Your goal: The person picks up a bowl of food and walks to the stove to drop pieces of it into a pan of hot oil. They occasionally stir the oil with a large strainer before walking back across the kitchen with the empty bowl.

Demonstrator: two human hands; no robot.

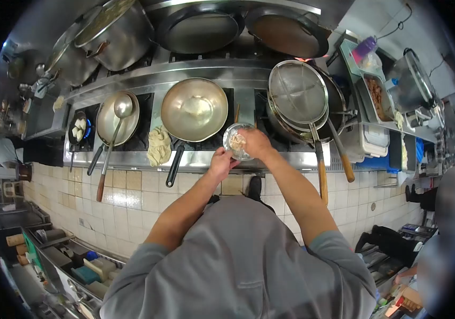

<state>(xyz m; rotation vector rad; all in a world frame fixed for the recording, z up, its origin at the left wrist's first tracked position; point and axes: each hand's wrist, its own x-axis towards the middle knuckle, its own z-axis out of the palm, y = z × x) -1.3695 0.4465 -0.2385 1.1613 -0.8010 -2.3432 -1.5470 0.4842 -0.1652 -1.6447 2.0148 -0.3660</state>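
Note:
My left hand (pixel 222 164) grips the near left rim of a small metal bowl (pixel 230 150), thumb and fingers closed on it. Pale, shredded-looking food (pixel 236 141) lies in the bowl; its kind I cannot make out. My right hand (pixel 255 143) reaches over the bowl's right side, its fingers curled down on the food and partly hidden. The bowl is held over the stove's front edge. Just to its left, a wide steel pan (pixel 194 110) with a black handle sits on a burner, with nothing but a shine inside.
A crumpled cloth (pixel 159 145) lies left of the pan. Further left are a ladle (pixel 123 106) in a pan and a small pan (pixel 80 129) over a blue flame. To the right rests a round strainer (pixel 298 93). Stockpots (pixel 117 40) and woks (pixel 201 32) stand behind.

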